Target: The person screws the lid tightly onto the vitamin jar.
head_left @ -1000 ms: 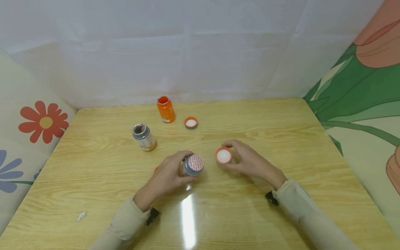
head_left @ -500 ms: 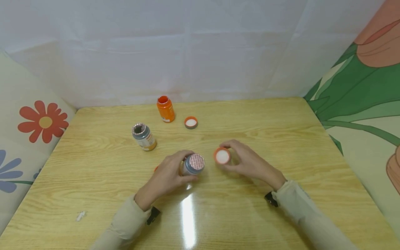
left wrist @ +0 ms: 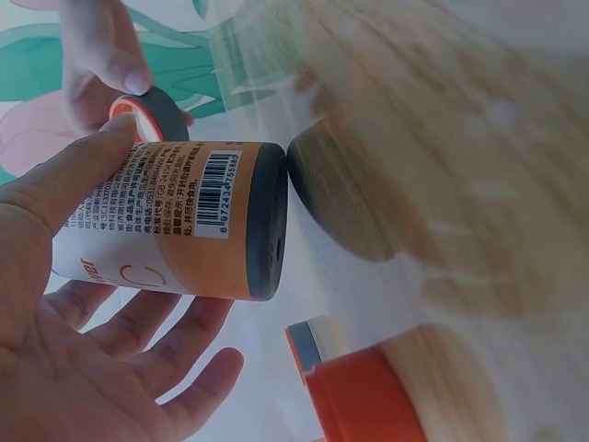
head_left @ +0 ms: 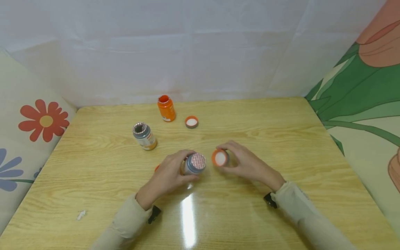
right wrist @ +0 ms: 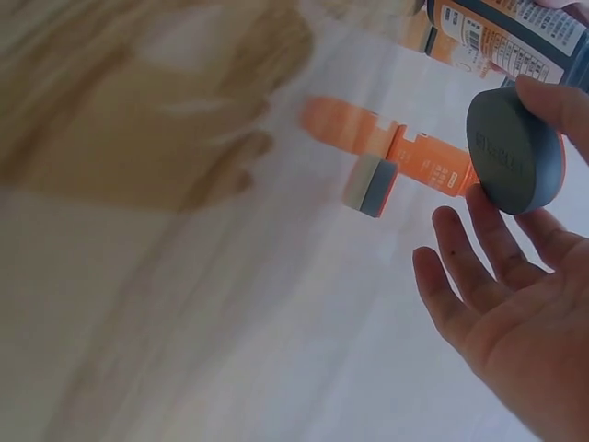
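My left hand [head_left: 168,172] grips a bottle [head_left: 196,164] with a pink brick-patterned seal over its mouth. In the left wrist view, that bottle [left wrist: 175,216] shows an orange-and-white label with a barcode and a dark grey base. Thumb and fingers of my right hand [head_left: 247,161] pinch a grey lid [head_left: 220,158] by its edge. The lid's orange rim and white liner face up and toward the bottle, a small gap apart from it. Its grey top [right wrist: 506,152] shows in the right wrist view. An orange item [left wrist: 363,396] is mostly hidden behind my left hand in the head view.
An unsealed grey-necked bottle [head_left: 145,136] stands left of centre on the wooden table [head_left: 281,121]. Behind it stands an open orange bottle [head_left: 166,108]. Another lid [head_left: 191,122] lies liner up beside that one. A white cloth [head_left: 218,62] hangs at the back.
My right hand has shifted slightly left with the lid, which tilts more toward the bottle. The bottle in my left hand has moved a little to the right.
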Demonstrator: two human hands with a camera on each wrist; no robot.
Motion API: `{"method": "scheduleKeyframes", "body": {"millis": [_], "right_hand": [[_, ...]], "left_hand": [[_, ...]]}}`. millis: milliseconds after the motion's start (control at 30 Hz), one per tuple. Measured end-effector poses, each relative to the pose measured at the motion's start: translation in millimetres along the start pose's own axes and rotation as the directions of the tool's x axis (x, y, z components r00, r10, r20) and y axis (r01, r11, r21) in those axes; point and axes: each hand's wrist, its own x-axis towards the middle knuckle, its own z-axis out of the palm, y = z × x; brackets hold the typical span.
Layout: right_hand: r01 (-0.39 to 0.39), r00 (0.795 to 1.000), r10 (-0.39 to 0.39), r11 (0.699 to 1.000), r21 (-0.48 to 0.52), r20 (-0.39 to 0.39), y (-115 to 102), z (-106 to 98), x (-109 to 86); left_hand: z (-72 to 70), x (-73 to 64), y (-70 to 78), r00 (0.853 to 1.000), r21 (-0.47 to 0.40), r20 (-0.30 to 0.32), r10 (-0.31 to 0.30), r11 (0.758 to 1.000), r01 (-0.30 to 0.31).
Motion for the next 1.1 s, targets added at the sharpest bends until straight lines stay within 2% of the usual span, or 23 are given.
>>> {"method": "scheduleKeyframes", "body": {"millis": [233,700,1100], "right_hand": [[0.027,0.999,-0.027,1.0,-0.002,-0.017,-3.2,-1.8,-0.4],[-0.014,1.0,0.015,0.998,0.057,-0.014,-6.1,-1.7,-1.7],[0.015,1.0,-0.014,0.997,0.08,-0.014,-12.2,-4.3,-5.9]], "left_hand": [[-0.3,1.1,1.1,1.0,0.012,-0.008,0.006,1.0,-0.006],[-0.8,1.1,1.6,1.0,0.017,-0.013,0.01,1.0,-0.01],[-0.5,1.6,2.1,1.0,0.008,0.001,-0.002,1.0,0.002]]}}
